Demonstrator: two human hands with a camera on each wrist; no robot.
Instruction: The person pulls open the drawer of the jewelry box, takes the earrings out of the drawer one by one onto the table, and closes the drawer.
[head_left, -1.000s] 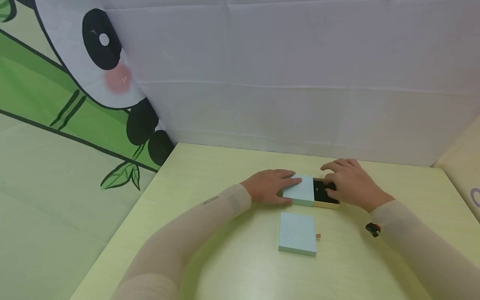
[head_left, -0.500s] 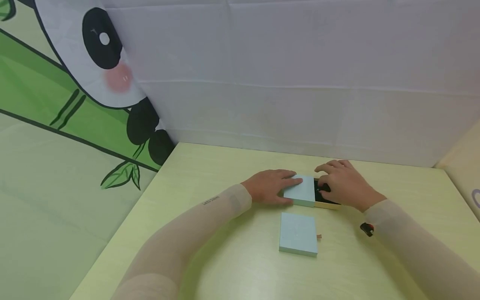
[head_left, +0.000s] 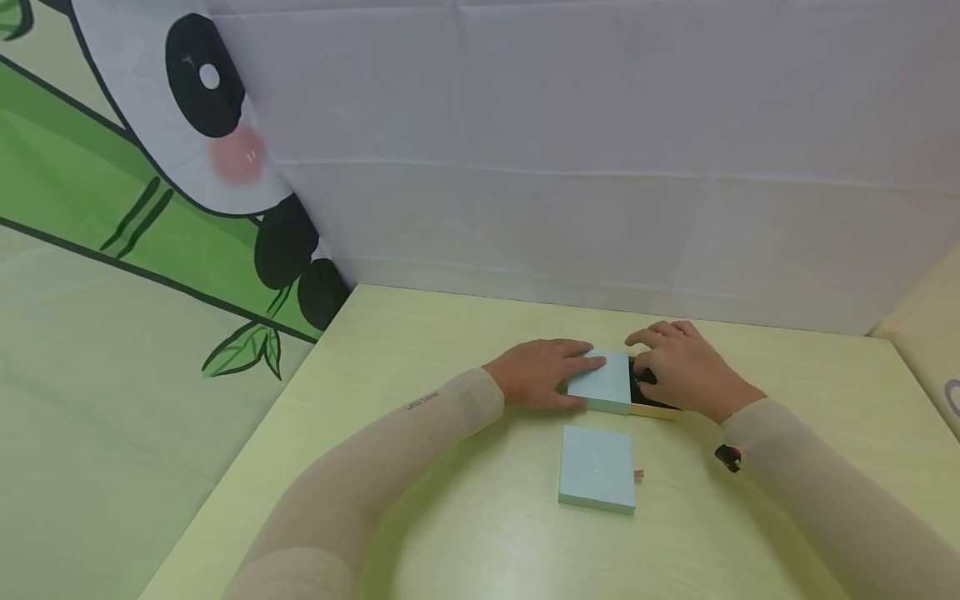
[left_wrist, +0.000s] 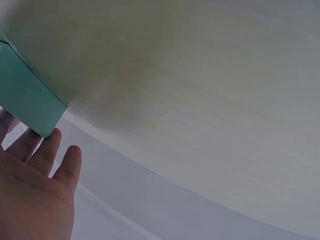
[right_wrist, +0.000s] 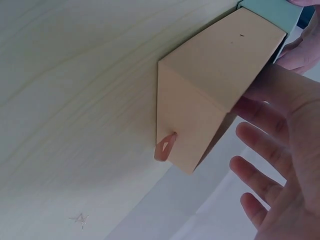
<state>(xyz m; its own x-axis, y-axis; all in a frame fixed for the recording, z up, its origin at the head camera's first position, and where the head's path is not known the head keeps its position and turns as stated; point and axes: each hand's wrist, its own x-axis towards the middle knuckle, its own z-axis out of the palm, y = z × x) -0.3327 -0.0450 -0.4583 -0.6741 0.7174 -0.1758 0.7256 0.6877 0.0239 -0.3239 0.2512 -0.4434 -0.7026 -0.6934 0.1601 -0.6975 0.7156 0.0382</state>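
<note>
A pale blue box sleeve (head_left: 606,383) lies on the table, its tan drawer (head_left: 654,411) slid partway out to the right; the drawer's inside is black. My left hand (head_left: 536,373) rests flat on the sleeve's left part with spread fingers, and they also show beside the sleeve (left_wrist: 30,92) in the left wrist view. Over the drawer, my right hand (head_left: 688,371) dips thumb and index finger inside; whether they pinch anything is hidden. The right wrist view has the drawer (right_wrist: 200,100) with its ribbon loop (right_wrist: 165,146), my right hand (right_wrist: 295,150) behind it, other fingers loosely bent.
A second pale blue box (head_left: 597,468) lies closed nearer me on the table (head_left: 465,517), a small ribbon tab at its right side. A white cloth (head_left: 562,167) hangs behind the table, and a printed cartoon cloth (head_left: 97,333) is at the left.
My right hand has moved slightly left and farther over the drawer, covering the small light mark seen on the black inside. My left hand has stayed on the sleeve.
</note>
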